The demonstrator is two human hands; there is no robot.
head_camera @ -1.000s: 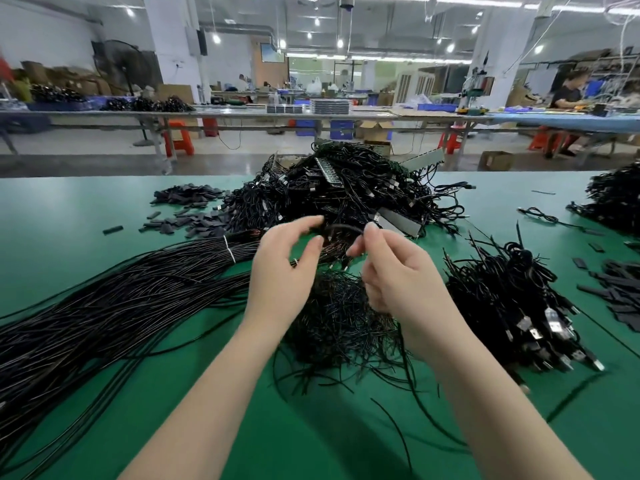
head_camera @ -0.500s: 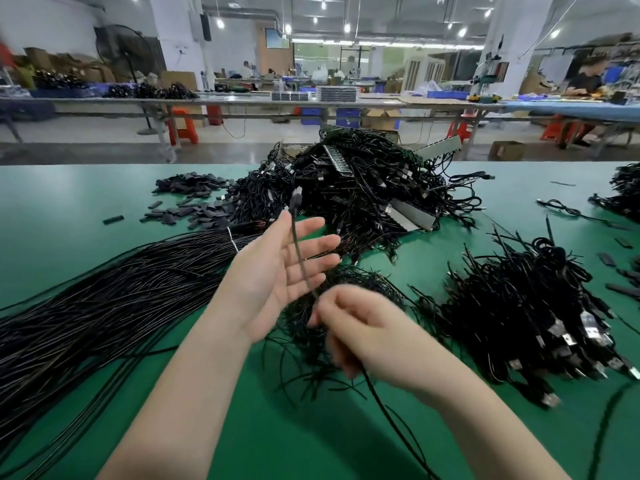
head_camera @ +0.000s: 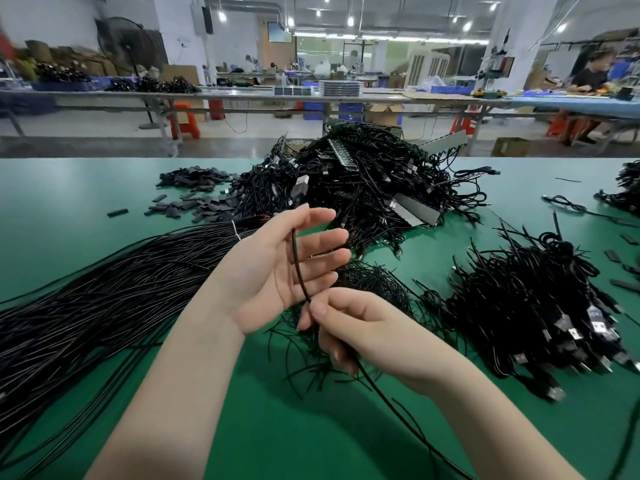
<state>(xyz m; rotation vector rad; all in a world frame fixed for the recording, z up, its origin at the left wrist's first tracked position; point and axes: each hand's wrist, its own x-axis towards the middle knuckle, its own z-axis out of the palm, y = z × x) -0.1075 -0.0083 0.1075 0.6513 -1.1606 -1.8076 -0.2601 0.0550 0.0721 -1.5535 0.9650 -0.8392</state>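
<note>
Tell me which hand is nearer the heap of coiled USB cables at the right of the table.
Right. The right hand, pinching a cable, sits just left of the heap. The left hand, held open, is farther left and farther from it.

Factory hall. Green worktable up front, glossy grey floor behind it. Long bench row runs across mid-room; orange stools and blue bins sit under it. White left pillar, white right pillar. Standing fan far left beside stacked cartons. Tube lights on, ceiling ducting exposed. Wall screen at back. Cardboard box on the floor at right. A person sits at the blue-topped bench.
</note>
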